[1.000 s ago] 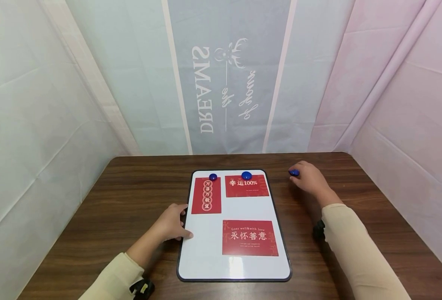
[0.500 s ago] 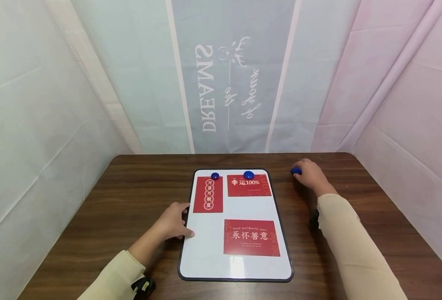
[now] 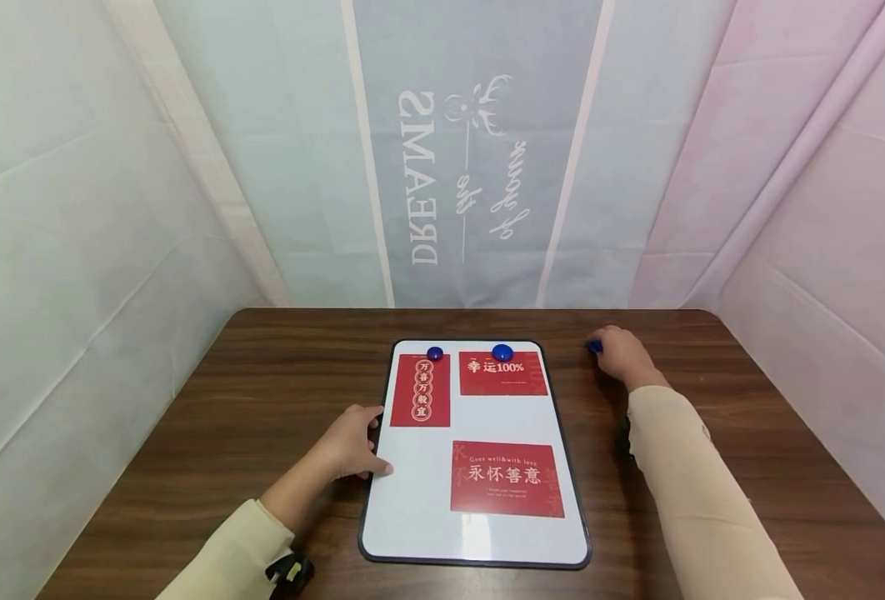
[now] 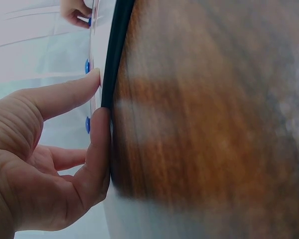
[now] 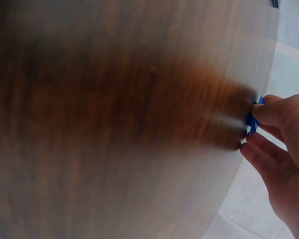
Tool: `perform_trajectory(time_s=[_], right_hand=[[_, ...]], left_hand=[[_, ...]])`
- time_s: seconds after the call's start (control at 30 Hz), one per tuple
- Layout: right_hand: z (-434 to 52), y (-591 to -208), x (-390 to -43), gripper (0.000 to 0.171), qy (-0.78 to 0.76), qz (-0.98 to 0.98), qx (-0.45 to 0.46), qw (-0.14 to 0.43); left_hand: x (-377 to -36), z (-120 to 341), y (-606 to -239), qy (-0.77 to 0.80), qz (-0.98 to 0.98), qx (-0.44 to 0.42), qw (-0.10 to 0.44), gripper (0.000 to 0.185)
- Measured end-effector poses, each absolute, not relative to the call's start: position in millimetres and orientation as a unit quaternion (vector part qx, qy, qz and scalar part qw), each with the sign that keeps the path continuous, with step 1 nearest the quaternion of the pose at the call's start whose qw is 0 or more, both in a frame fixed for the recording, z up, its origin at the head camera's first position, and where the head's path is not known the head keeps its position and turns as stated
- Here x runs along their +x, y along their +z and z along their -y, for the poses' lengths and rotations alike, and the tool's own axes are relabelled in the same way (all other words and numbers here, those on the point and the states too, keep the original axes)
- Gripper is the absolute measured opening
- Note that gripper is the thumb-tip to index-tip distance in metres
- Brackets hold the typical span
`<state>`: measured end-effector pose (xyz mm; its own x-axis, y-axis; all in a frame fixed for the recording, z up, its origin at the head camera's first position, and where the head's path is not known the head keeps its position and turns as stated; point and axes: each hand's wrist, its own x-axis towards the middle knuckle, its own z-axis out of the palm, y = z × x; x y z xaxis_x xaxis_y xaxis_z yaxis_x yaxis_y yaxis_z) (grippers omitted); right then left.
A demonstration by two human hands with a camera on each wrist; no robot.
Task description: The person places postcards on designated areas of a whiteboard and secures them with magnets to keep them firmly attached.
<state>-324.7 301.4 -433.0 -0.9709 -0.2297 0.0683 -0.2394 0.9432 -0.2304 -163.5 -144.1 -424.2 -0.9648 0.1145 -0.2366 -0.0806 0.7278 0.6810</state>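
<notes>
A white magnetic board point(image 3: 420, 521) with a dark rim lies on the brown table. My left hand point(image 3: 348, 443) grips its left edge; in the left wrist view the thumb point(image 4: 72, 94) rests on the face and a finger lies along the rim. Right of the board, my right hand point(image 3: 624, 357) pinches a blue magnet point(image 3: 596, 346) low at the tabletop, its fingers partly covering it. Two round blue magnets sit at the board's top: one point(image 3: 435, 353) on a tall red card point(image 3: 405, 392), the other point(image 3: 502, 352) on a wide red card point(image 3: 498, 383).
Another red card point(image 3: 506, 500) lies on the board's lower right, with no magnet on it. The wood-grain table point(image 3: 262, 375) ends at the back against a printed cloth curtain point(image 3: 472, 275). Pale cloth walls stand on both sides.
Around the magnet, my right hand has turned slightly, and its forearm has swung a little left. My left hand keeps its grip on the board. The head view has shifted slightly.
</notes>
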Motion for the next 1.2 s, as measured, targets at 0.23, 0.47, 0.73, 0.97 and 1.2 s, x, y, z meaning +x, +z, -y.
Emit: perform_trajectory(time_s=[0.23, 0.47, 0.73, 0.97, 1.2], right_hand=[[-296, -432, -329, 0.035, 0.118, 0.986, 0.116, 0.001], [-294, -428, -328, 0.029, 0.096, 0.985, 0.14, 0.027], [-292, -428, -323, 0.027, 0.114, 0.983, 0.14, 0.034], [-292, -423, -317, 0.028, 0.119, 0.981, 0.148, 0.044], [-289, -419, -308, 0.029, 0.126, 0.977, 0.163, 0.058]], left_hand=[[-164, 144, -425, 0.367, -0.921, 0.009, 0.129, 0.091], [-165, 144, -426, 0.364, -0.923, 0.009, 0.126, 0.09], [-164, 143, -428, 0.367, -0.922, 0.006, 0.126, 0.091], [-164, 143, -429, 0.365, -0.922, 0.008, 0.127, 0.091], [-165, 144, -430, 0.365, -0.923, 0.01, 0.126, 0.091]])
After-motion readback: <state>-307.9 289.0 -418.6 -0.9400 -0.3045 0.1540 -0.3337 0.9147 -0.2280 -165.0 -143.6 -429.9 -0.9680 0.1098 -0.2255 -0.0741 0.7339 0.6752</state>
